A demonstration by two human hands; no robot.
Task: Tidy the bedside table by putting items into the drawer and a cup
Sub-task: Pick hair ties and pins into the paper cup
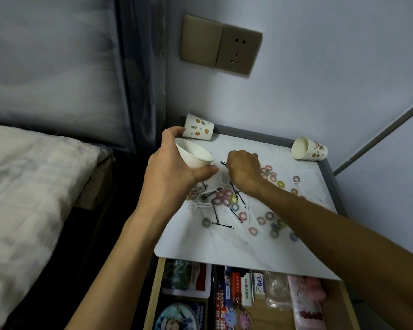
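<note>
Cup point(196, 156) of white paper is tilted above the back left part of the worktop point(200, 241), and the left hand point(174, 167) grips it around its wall. The right hand point(244, 169), with curled fingers, pinches a black hairpin point(223, 163) just beside the rim. Coloured hair rings point(224, 196) and more hairpins point(222, 225) lie scattered on the worktop. Two patterned cups point(198, 126) lie on their sides at the back. The drawer point(153, 294) below stands open.

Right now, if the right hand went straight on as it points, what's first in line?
Probably the white paper cup held tilted in the left hand; the right hand, pinching a black hairpin, points up-left at its rim. Depth is unclear.
</note>
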